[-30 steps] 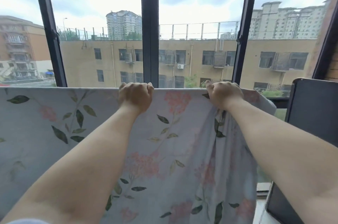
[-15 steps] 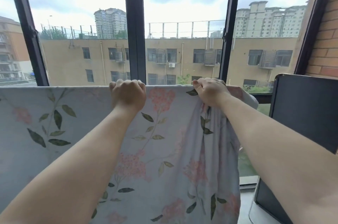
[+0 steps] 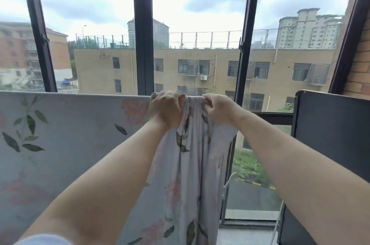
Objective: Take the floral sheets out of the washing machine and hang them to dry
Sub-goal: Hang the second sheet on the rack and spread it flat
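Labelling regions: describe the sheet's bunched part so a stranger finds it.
Start at the window; the floral sheet hangs across its lower part. Between the left hand and right hand its top edge is gathered into pleats, unlike the flat stretch leftward.

Bright overcast daylight floods through the window [image 3: 196,24], the frame edges bowed by wide-angle distortion, details slightly soft
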### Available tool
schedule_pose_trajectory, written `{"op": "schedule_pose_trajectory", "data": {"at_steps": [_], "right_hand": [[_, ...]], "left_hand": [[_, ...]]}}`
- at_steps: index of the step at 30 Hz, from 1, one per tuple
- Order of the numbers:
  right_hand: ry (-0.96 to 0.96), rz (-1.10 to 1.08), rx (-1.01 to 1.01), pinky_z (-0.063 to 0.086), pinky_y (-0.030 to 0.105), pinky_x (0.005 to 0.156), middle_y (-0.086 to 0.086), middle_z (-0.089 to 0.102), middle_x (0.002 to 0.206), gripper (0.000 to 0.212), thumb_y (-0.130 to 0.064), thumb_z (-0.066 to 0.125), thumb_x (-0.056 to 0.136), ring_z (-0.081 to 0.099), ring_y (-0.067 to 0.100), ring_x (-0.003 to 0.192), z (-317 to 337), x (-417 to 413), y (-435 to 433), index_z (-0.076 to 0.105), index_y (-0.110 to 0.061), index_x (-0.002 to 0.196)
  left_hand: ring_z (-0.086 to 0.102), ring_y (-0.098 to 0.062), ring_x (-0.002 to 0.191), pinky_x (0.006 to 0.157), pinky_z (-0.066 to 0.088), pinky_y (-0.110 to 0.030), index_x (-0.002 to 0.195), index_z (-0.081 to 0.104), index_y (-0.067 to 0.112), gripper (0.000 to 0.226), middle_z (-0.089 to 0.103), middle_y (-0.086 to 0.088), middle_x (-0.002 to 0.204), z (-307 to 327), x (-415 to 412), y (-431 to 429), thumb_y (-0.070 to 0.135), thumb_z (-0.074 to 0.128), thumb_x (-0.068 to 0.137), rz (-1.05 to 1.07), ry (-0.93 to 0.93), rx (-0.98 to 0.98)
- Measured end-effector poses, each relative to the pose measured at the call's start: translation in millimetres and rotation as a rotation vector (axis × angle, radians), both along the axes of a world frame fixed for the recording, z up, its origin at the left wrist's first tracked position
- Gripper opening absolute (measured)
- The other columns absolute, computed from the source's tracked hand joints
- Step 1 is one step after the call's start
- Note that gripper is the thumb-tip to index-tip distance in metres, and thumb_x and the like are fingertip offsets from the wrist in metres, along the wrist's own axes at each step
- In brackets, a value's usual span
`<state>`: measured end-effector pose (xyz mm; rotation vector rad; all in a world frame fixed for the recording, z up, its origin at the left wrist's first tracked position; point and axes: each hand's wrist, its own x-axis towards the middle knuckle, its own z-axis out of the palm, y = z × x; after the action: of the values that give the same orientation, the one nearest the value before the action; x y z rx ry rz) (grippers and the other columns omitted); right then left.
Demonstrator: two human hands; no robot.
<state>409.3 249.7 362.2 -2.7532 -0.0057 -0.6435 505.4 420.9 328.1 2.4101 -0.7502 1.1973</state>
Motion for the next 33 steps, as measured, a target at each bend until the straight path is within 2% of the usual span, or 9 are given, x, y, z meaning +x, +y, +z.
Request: {"op": "schedule_pose_trajectory", "data": {"at_steps": [3,5,9,11,15,20,23,27,33], "right_hand": [[0.044,0.005,-0.016,0.051,0.036,0.067,0.007,0.066,0.082,0.014,-0.018,0.056,0.095,0.063,0.028,0.081,-6,-10,-42,0.065,-0.012,0.087],[0.048,-0.007,0.017,0.041,0.029,0.052,0.002,0.057,0.065,0.036,-0.025,0.059,0.099,0.057,0.023,0.062,-9,-16,-63,0.057,-0.015,0.064],[0.058,-0.003,0.108,0.036,0.025,0.047,-0.002,0.049,0.053,0.048,-0.024,0.057,0.102,0.044,0.016,0.048,-10,-21,-89,0.051,-0.013,0.056],[0.005,-0.012,0.178,0.033,0.026,0.048,-0.002,0.041,0.051,0.045,-0.016,0.055,0.1,0.038,0.017,0.049,-3,-25,-97,0.046,-0.012,0.056],[-0.188,-0.087,0.369,0.026,0.029,0.052,-0.001,0.036,0.055,0.042,-0.004,0.052,0.094,0.032,0.019,0.055,12,-34,-123,0.043,-0.014,0.054],[-0.357,-0.385,0.516,0.033,0.027,0.05,0.002,0.053,0.063,0.03,-0.004,0.046,0.09,0.047,0.021,0.059,18,-50,-171,0.053,-0.014,0.063],[-0.396,-0.566,0.561,0.04,0.028,0.07,0.009,0.061,0.088,0.017,-0.01,0.046,0.093,0.057,0.033,0.084,14,-61,-195,0.063,-0.011,0.089],[-0.408,-0.696,0.597,0.04,0.03,0.077,0.021,0.066,0.117,0.023,-0.012,0.048,0.095,0.063,0.039,0.109,1,-77,-218,0.063,-0.005,0.111],[-0.395,-0.853,0.67,0.047,0.036,0.09,0.019,0.065,0.125,0.025,-0.014,0.052,0.096,0.062,0.039,0.115,-13,-89,-234,0.06,-0.007,0.118]], "left_hand": [[0.06,-0.027,0.087,0.09,0.035,-0.042,0.08,0.056,0.025,0.047,0.071,-0.004,0.09,0,2,-3,0.043,0.021,0.105,0.086,0.027,-0.049],[0.06,-0.028,0.09,0.09,0.034,-0.042,0.079,0.055,0.026,0.047,0.072,-0.005,0.092,2,3,-7,0.043,0.019,0.104,0.121,0.07,-0.066],[0.06,-0.029,0.09,0.089,0.034,-0.044,0.079,0.056,0.025,0.054,0.072,-0.005,0.09,8,-1,-22,0.047,0.012,0.1,0.183,0.124,-0.077],[0.059,-0.029,0.089,0.088,0.033,-0.044,0.077,0.052,0.026,0.053,0.069,-0.002,0.088,7,-9,-33,0.05,0.01,0.098,0.148,0.112,-0.071],[0.06,-0.029,0.092,0.09,0.036,-0.043,0.081,0.059,0.023,0.048,0.07,-0.002,0.09,7,-18,-52,0.045,0.023,0.104,0.048,0.067,-0.052],[0.061,-0.027,0.085,0.088,0.037,-0.042,0.082,0.064,0.021,0.049,0.072,-0.001,0.088,12,-25,-70,0.043,0.027,0.105,0.01,-0.009,0.001],[0.064,-0.025,0.083,0.086,0.038,-0.04,0.083,0.066,0.02,0.049,0.072,0.0,0.087,14,-31,-85,0.045,0.028,0.105,0.0,-0.042,0.051],[0.064,-0.027,0.083,0.084,0.041,-0.04,0.083,0.064,0.02,0.047,0.072,-0.003,0.085,14,-37,-102,0.045,0.031,0.104,-0.02,-0.026,0.091],[0.063,-0.026,0.076,0.085,0.041,-0.039,0.085,0.062,0.019,0.039,0.069,0.0,0.081,16,-44,-120,0.043,0.038,0.105,-0.124,-0.015,0.095]]}}
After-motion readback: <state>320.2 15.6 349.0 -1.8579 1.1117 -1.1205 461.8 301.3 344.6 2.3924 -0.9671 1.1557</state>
